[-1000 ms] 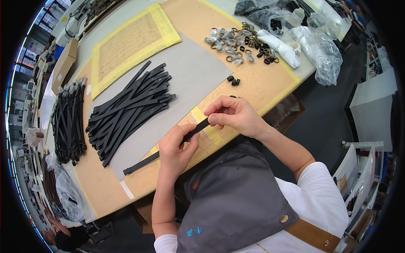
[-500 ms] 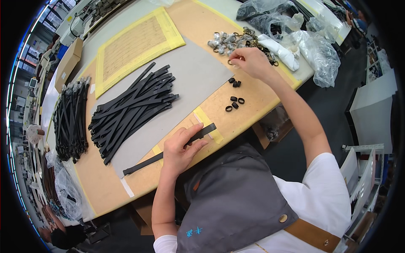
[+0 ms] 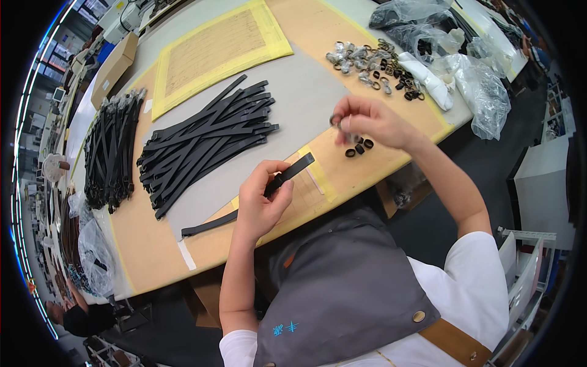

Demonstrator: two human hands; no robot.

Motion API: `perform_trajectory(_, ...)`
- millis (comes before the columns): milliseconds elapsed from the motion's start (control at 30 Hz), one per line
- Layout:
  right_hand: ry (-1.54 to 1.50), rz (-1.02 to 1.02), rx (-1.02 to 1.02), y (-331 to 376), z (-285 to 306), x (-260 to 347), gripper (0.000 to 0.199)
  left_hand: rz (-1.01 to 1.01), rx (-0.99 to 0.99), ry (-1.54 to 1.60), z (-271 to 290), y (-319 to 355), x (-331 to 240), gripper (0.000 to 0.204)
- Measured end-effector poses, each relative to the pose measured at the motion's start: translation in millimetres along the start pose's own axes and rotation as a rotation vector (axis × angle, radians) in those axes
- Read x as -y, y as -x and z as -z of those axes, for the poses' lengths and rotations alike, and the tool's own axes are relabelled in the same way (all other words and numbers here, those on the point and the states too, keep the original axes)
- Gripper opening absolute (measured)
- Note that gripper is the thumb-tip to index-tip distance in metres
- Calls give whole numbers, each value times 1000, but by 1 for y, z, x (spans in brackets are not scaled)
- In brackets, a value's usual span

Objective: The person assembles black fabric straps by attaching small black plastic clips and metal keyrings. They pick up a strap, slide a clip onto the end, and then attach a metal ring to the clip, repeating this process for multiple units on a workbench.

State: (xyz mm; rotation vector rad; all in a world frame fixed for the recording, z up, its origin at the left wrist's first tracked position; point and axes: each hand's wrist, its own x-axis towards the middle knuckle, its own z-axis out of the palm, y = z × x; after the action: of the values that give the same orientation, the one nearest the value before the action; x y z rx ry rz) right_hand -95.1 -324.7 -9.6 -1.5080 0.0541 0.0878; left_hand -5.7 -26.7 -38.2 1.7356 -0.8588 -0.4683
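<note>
My left hand (image 3: 260, 199) is closed on a flat black strap (image 3: 301, 164), thumb and fingers pinching it near its upper end. The strap's other end reaches down to the left on the table. Between the fingertips of my right hand (image 3: 378, 124) is a small ring-shaped metal piece (image 3: 335, 120), dark brass in tone; the hand is slightly blurred. Just below that hand lie several small black loops (image 3: 359, 148), partly covered by it. Farther off is a pile of metal rings and buckles (image 3: 373, 64), some in clear wrapping.
A heap of black straps (image 3: 208, 140) covers the grey sheet (image 3: 318, 82). At its left lies a second bundle of straps (image 3: 113, 150). Behind stands a yellow-taped board (image 3: 220, 55), with a cardboard box (image 3: 115, 70) to its left. Clear plastic bags (image 3: 480, 92) hang over the far right edge.
My right hand has come away from the metal pile toward me and the strap, carrying the ring-shaped piece. My left hand has lifted and tilted the strap's upper end.
</note>
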Motion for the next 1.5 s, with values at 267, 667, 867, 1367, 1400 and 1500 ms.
perform_trajectory(267, -506, 60, 36, 16, -79, -29, 17, -70, -19, 114, 9, 11, -11, 23)
perform_trajectory(667, -588, 118, 53, 20, -121, -49, 15, -11, 26, 94, 12, 27, -27, 25)
perform_trajectory(867, -718, -18, 140, 25, -120, -48, 17, -16, -35, 130, 7, 33, -25, 23)
perform_trajectory(1367, 4, -73, 168, 26, -121, -20, 22, -247, 6, -262, 6, 36, -43, 23)
perform_trajectory(1400, 55, -74, 154, 24, -120, -20, 22, -168, 6, -257, 7, 35, -48, 24)
perform_trajectory(1500, -23, -175, 143, 24, -117, -20, 22, -111, 11, -265, 11, 35, -46, 25)
